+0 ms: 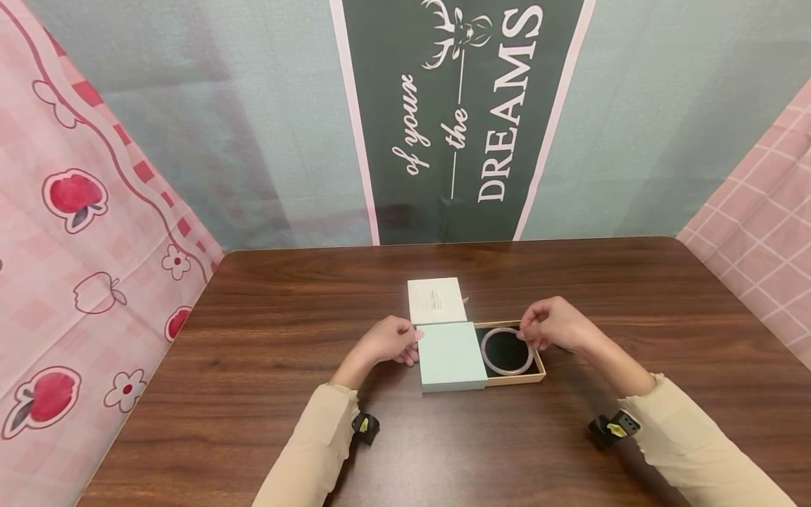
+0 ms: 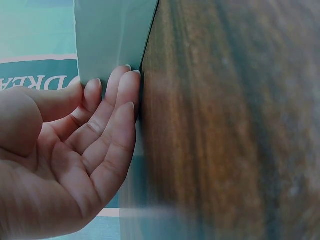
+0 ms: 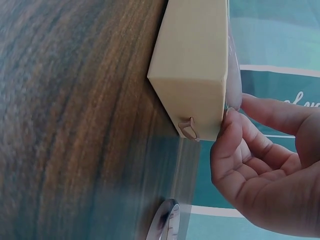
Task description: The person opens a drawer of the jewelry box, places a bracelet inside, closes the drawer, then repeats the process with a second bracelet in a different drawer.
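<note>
A mint-coloured box sleeve (image 1: 451, 355) lies on the table with its cream-sided drawer (image 1: 516, 379) slid out to the right. Inside the drawer, over a dark lining, is a pale lilac bangle (image 1: 507, 371), its right side raised to the drawer's rim. My right hand (image 1: 557, 325) pinches the bangle's right edge between thumb and forefinger. At the sleeve's left end, my left hand (image 1: 388, 341) holds the edge, thumb at the top corner and fingers against the end face (image 2: 112, 35). A small ribbon loop (image 3: 189, 129) sticks out of the drawer's end.
Directly behind the sleeve lies a white box (image 1: 436, 301) with fine print and a small tab at its right. A small glossy curved object (image 3: 165, 220) lies on the table beyond the drawer. Printed cloth (image 1: 285, 141) hangs behind the brown wooden table (image 1: 304, 289).
</note>
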`<state>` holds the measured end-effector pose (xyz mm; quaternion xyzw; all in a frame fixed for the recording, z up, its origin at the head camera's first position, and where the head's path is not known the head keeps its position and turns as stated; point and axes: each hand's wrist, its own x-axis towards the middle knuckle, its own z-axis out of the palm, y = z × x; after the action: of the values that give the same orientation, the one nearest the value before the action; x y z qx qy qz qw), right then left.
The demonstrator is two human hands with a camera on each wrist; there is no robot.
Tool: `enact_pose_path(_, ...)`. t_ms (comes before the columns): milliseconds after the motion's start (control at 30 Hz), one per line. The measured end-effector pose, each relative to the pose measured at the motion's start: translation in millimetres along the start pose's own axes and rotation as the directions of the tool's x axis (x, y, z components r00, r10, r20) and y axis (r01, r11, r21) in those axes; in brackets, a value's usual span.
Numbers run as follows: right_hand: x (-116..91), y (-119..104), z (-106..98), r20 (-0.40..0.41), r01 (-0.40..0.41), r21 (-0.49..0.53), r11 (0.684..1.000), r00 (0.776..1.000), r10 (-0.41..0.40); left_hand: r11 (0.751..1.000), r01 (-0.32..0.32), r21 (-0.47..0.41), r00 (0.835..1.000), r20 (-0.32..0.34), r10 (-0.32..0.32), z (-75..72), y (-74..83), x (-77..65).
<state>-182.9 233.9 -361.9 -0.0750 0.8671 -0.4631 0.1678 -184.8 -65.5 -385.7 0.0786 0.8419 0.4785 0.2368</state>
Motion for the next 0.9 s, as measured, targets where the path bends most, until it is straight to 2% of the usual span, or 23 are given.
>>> enact_pose_path(700, -1.4, 3.1, -3.6, 0.052, 0.016, 0.041, 0.999, 0.998, -0.018, 1.000, -0.008, 0.018, 1.000, 0.002, 0.008, 0.0, -2.0, 1.7)
enact_pose_path(900, -2.3, 4.5, -6.5, 0.047, -0.007, 0.054, 0.999, 0.999, 0.004, 1.000, -0.004, 0.021, 1.000, 0.002, 0.004, -0.3, -0.7, 0.5)
